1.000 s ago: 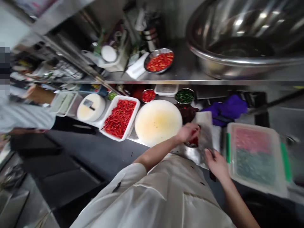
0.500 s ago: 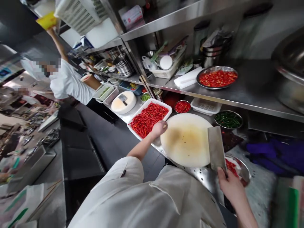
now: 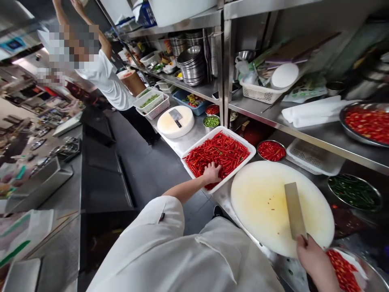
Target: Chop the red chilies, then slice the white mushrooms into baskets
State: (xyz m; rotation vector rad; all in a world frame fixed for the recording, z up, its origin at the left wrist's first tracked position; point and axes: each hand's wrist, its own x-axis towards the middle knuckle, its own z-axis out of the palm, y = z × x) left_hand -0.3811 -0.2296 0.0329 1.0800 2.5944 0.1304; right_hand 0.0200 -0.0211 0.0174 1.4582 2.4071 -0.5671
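My left hand reaches into the white basket of whole red chillies, its fingers curled down onto the peppers at the near edge. My right hand grips the handle of a cleaver, whose blade lies over the round pale cutting board. A steel bowl of chopped red chilli sits just right of that hand.
A small bowl of chopped red chilli, a bowl of green chillies and a white strainer tray stand behind the board. A second round board with a cleaver lies further along the counter. A co-worker in white stands at the far counter.
My left hand moved from the basket's corner into the chillies. The cleaver swung over the board. The view turned left along the counter.
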